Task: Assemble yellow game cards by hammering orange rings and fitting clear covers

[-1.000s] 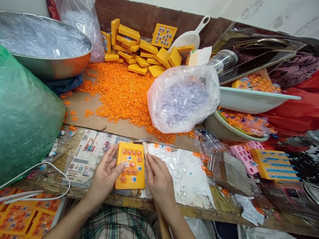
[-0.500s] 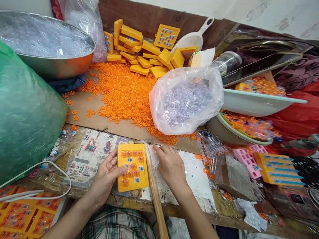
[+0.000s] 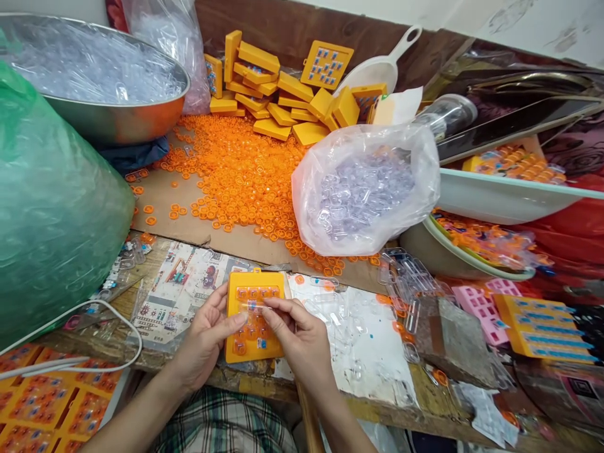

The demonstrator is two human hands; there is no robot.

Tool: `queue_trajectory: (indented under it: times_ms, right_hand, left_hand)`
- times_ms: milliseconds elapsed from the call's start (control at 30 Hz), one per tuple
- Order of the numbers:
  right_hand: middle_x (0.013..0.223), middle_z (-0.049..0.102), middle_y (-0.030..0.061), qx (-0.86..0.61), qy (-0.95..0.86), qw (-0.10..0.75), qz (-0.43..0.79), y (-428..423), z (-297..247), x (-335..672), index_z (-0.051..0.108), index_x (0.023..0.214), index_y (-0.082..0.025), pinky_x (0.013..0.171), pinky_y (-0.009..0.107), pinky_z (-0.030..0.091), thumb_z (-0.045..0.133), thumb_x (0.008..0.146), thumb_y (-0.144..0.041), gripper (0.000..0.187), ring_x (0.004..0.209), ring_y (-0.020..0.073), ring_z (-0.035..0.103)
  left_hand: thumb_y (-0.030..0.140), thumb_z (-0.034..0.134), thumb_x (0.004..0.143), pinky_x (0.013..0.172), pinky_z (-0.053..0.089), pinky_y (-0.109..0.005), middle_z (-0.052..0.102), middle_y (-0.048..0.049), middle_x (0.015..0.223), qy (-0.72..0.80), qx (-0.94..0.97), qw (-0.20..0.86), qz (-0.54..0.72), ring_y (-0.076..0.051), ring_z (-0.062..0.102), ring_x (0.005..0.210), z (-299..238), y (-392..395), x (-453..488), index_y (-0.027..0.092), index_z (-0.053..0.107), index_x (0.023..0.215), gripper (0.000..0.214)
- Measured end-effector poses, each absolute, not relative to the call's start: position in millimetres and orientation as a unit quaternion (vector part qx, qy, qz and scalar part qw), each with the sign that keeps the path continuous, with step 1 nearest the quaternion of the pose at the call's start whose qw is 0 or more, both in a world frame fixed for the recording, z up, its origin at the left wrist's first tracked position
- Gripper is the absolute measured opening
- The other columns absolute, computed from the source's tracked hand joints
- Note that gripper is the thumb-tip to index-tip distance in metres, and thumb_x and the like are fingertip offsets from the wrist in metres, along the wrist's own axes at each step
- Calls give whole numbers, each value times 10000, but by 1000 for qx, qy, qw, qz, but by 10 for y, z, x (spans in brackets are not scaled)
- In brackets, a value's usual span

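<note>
My left hand [image 3: 207, 333] grips a yellow plastic case [image 3: 236, 355] by its left side, the thumb lying across its face. Orange ring pieces [image 3: 239, 346] sit in several of its slots, and small blue-and-white bits show between them. My right hand [image 3: 302, 340] is over the right half of the case, with thumb and forefinger pinched together near the upper middle slots. What is between those fingertips, if anything, is too small to make out. Below my right wrist, a wooden stick [image 3: 309, 415] is partly hidden.
Behind my hands spreads a heap of orange rings [image 3: 250, 176], with stacked yellow cases [image 3: 274, 126] beyond. A plastic bag [image 3: 306, 207] of see-through pieces stands right of it. A green bag [image 3: 61, 207] and a metal bowl [image 3: 117, 113] fill the left; a stone block [image 3: 457, 340] lies right.
My right hand has moved left from the white sheet beside the stick onto the face of the case. My left hand still holds the case. The view has shifted slightly.
</note>
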State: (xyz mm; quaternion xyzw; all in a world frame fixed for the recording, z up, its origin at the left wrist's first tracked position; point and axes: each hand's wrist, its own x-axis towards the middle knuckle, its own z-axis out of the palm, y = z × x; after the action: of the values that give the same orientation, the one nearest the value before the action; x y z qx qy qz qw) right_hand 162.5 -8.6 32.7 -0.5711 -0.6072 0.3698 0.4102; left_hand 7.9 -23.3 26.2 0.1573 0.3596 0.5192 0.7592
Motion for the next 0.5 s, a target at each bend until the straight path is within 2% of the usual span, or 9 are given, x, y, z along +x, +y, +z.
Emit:
queue_trajectory:
  times_ms: [167, 333, 500]
  right_hand:
    - [765, 717, 29, -549, -636, 424, 337, -113, 347, 1596, 743, 841, -239, 665, 307, 538, 632, 826, -262, 114, 716, 175, 654]
    - [818, 707, 29, -537, -655, 463, 261, -202, 326, 1540, 746, 879, -274, 703, 335, 501, 631, 810, -155, 180, 771, 179, 612]
    - [859, 675, 29, -542, -638, 512, 191, -306, 284, 1494, 725, 889, -298, 791, 396, 465, 636, 789, -101, 238, 845, 200, 574]
  left_hand:
    - [149, 748, 733, 947, 504, -386, 625, -109, 1238, 359, 164, 753, 527, -258, 603, 1127, 252, -244, 160, 247, 297, 1398, 809]
    - [225, 723, 769, 914, 521, -365, 672, -96, 1155, 389, 174, 717, 552, -238, 649, 1049, 254, -238, 242, 220, 353, 1334, 675]
    - [217, 756, 729, 916, 515, -354, 693, -83, 1113, 408, 192, 694, 561, -229, 664, 1011, 258, -247, 301, 204, 415, 1260, 631]
